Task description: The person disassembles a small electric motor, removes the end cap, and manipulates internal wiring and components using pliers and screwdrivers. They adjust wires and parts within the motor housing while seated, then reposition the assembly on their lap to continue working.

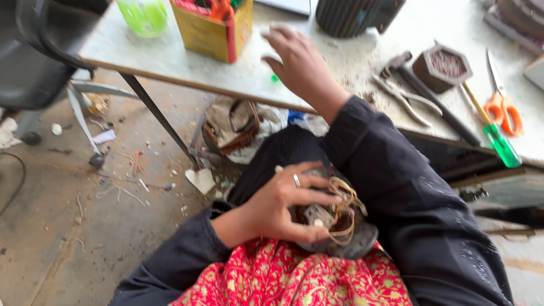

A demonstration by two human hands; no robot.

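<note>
Nearest, on the red-patterned lap, her left hand [280, 204] grips a small motor [334, 226], its tan wires looping up-right. Right hand [297, 62] hovers spread-fingered over the table [164, 56], near a yellow box [212, 28] holding orange-handled tools.

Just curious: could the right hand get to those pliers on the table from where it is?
Probably yes. The right hand is already raised over the table, and the pliers lie uncovered just beside it, with nothing between them.
</note>
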